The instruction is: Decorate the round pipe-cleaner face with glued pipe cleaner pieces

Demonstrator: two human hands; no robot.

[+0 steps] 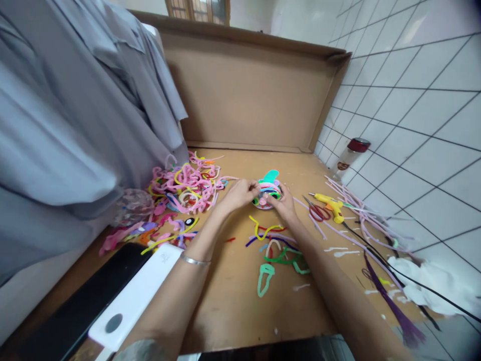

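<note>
A small round craft piece (269, 186), trimmed with colourful pipe cleaners and topped with a teal-green flap, is held over the middle of the table. My right hand (284, 204) grips its right side, thumb across the front. At its left edge, my left hand (243, 192) has its fingers pinched together; what is between the fingertips is hidden. Below the hands lie loose pipe cleaners: a bent yellow pipe cleaner (259, 230), green pieces (280, 257) and a pale green loop (265, 280).
A tangled heap of pink pipe cleaners (191, 188) lies left, near a white power bank (137, 296) and a hanging grey cloth (75, 110). On the right are red-handled scissors (319, 211), a yellow glue gun (330, 204) with its cord, a jar (347, 159) and a purple tassel (394, 311). Cardboard (248, 90) stands behind.
</note>
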